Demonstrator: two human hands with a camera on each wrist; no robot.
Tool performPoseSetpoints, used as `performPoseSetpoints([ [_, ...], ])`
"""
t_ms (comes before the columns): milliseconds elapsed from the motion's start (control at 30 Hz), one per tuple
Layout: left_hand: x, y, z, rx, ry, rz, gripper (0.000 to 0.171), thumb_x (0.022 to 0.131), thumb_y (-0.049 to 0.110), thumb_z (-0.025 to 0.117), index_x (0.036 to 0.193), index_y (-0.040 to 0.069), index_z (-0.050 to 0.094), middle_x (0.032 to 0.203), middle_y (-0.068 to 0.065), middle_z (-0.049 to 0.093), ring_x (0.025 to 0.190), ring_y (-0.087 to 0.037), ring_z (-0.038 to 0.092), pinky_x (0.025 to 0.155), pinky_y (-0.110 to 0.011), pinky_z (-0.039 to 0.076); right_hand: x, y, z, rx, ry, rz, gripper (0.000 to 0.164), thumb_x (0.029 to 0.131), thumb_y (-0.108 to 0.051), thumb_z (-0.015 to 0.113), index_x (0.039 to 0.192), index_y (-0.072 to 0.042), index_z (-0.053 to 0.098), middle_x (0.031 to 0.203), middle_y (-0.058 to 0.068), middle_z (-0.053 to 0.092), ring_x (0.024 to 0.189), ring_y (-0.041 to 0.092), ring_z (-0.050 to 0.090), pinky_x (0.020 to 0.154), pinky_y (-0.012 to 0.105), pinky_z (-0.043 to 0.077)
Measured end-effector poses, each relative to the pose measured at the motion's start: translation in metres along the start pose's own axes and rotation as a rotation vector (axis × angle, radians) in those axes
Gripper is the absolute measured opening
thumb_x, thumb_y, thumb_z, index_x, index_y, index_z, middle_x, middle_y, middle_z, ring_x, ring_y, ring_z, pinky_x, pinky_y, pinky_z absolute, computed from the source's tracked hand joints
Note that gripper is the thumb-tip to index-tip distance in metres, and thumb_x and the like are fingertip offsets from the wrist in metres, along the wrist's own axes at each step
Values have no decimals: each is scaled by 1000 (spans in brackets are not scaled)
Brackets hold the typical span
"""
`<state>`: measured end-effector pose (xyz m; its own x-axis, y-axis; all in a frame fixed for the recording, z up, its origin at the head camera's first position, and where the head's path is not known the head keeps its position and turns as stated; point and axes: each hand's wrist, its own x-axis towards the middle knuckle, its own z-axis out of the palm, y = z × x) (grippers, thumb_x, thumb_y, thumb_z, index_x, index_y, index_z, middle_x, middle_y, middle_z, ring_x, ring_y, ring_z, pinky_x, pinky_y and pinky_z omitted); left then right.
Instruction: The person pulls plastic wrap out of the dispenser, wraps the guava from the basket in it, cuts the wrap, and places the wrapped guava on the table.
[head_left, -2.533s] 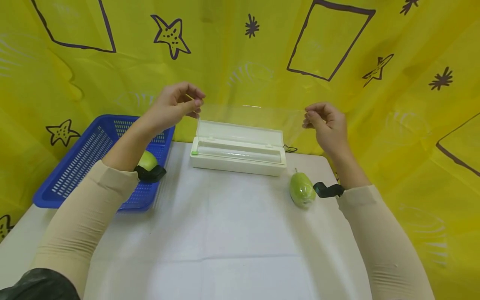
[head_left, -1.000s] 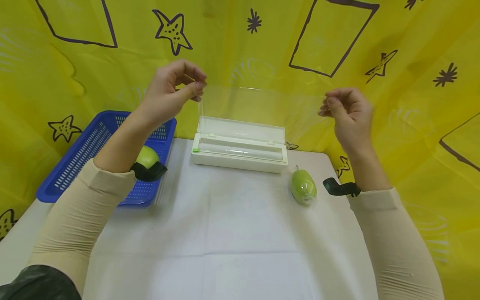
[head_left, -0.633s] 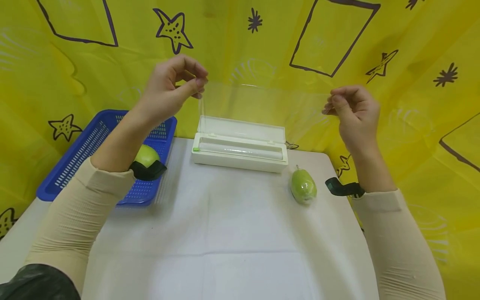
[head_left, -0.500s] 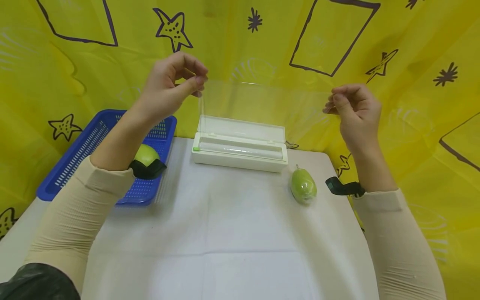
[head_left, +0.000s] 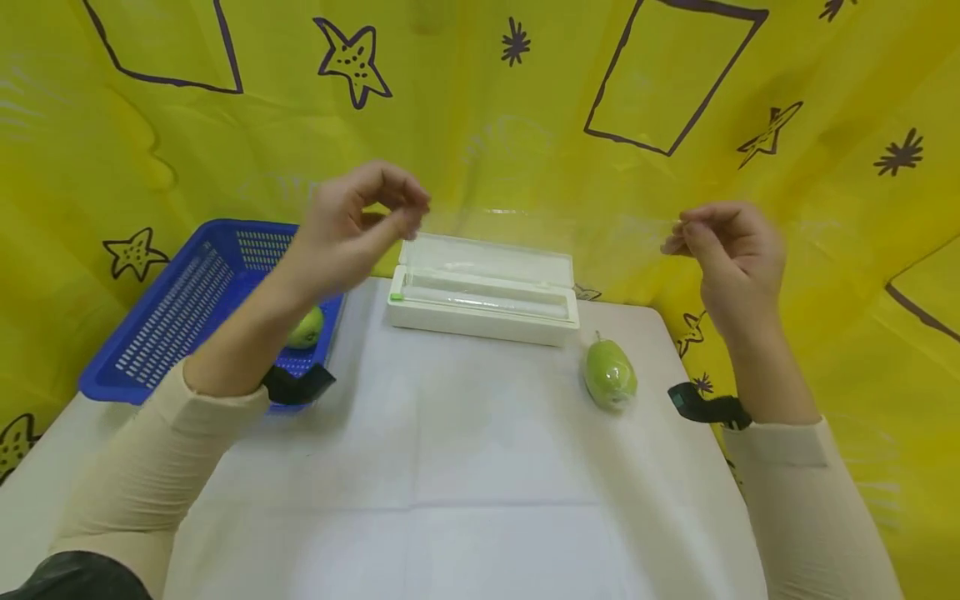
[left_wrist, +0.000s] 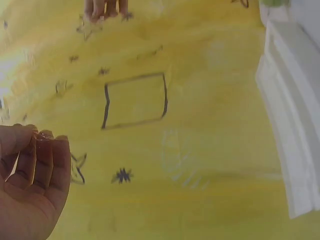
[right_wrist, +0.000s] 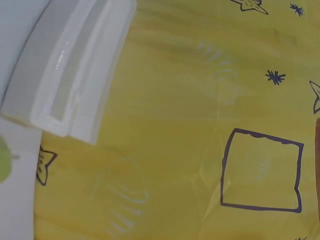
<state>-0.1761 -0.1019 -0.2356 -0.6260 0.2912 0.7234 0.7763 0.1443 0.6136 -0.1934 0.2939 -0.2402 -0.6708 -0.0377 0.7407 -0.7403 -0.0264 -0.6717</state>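
My left hand (head_left: 352,221) and right hand (head_left: 738,258) are raised on either side of a dispenser box. Each pinches an edge of a clear sheet of plastic wrap (head_left: 506,212), stretched between them and hard to see except for glints. Below and behind it stands the white wrap dispenser (head_left: 483,317), lid up, its roll (head_left: 487,302) lying inside. In the left wrist view, thumb and fingertips of the left hand (left_wrist: 32,185) meet on the film. Only a sliver of the right hand (right_wrist: 318,165) shows in the right wrist view.
A green fruit with a thin stem (head_left: 609,375), shiny with film, lies on the white table (head_left: 450,450) to the right. At left, a blue plastic basket (head_left: 161,312) holds another green fruit (head_left: 306,329), partly behind my forearm. A yellow patterned curtain (head_left: 465,100) hangs behind.
Over the earlier frames both hands rise and spread apart with the plastic wrap. In the last half second they have come down, the right one also shifting rightward, and the film has lowered.
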Motion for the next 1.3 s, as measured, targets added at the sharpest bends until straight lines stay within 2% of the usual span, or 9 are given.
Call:
performPoseSetpoints([
  [200, -64, 10, 43, 20, -77, 225, 15, 88, -10, 64, 100, -1, 66, 97, -10, 69, 89, -17, 66, 76, -24, 58, -57, -11, -22, 187, -128, -89, 8, 91, 23, 49, 95, 28, 54, 93, 21, 69, 84, 25, 70, 80, 27, 59],
  [400, -128, 8, 79, -22, -212, 240, 18, 93, -4, 62, 105, 8, 66, 99, 0, 67, 88, -11, 62, 80, -18, 54, -106, -19, -27, 273, -233, -161, 10, 91, 19, 55, 93, 29, 54, 100, 26, 68, 94, 27, 67, 89, 26, 56],
  [500, -154, 3, 81, -16, -274, 238, 20, 93, -3, 63, 108, 10, 65, 100, 3, 66, 90, -8, 62, 82, -16, 52, -129, -20, -28, 276, -303, -162, 10, 91, 21, 51, 94, 30, 54, 102, 27, 67, 99, 29, 66, 92, 26, 54],
  [600, -176, -4, 76, -18, -309, 187, 25, 92, -5, 65, 110, 12, 64, 101, 5, 65, 91, -6, 61, 82, -14, 51, -152, -17, -30, 185, -383, -130, 10, 91, 21, 49, 93, 26, 57, 102, 24, 68, 101, 28, 65, 92, 24, 52],
  [733, -194, -11, 65, 0, -315, 124, 31, 89, -7, 66, 111, 15, 64, 102, 8, 65, 90, -4, 60, 80, -13, 51, -185, -13, -30, -70, -438, -34, 19, 86, 24, 51, 94, 12, 64, 97, 11, 71, 99, 17, 66, 90, 18, 50],
  [867, -205, -15, 53, 36, -296, 129, 30, 90, -5, 66, 112, 16, 64, 102, 9, 64, 89, -2, 59, 80, -12, 50, -210, -5, -24, -239, -496, 45, 37, 77, 28, 54, 96, -1, 66, 91, 2, 69, 96, 10, 66, 94, 15, 49],
  [967, -211, -19, 46, 66, -297, 145, 29, 91, -4, 66, 113, 15, 65, 102, 9, 65, 88, -2, 59, 80, -12, 50, -220, 2, -19, -293, -549, 66, 45, 74, 29, 56, 98, -8, 66, 90, -1, 68, 90, 10, 64, 89, 15, 49],
  [1133, -223, -29, 43, 95, -350, 140, 34, 89, -5, 68, 115, 16, 64, 102, 11, 64, 86, 0, 59, 79, -10, 48, -228, 14, -10, -336, -620, 125, 46, 79, 23, 60, 100, -17, 66, 91, -7, 67, 83, 9, 62, 78, 18, 50],
  [1300, -233, -47, 45, 110, -443, 52, 31, 91, -3, 66, 114, 18, 65, 102, 11, 65, 87, 0, 59, 80, -10, 47, -236, 30, -5, -362, -688, 208, 36, 87, 14, 62, 98, -20, 66, 89, -6, 69, 79, 8, 62, 73, 21, 52],
])
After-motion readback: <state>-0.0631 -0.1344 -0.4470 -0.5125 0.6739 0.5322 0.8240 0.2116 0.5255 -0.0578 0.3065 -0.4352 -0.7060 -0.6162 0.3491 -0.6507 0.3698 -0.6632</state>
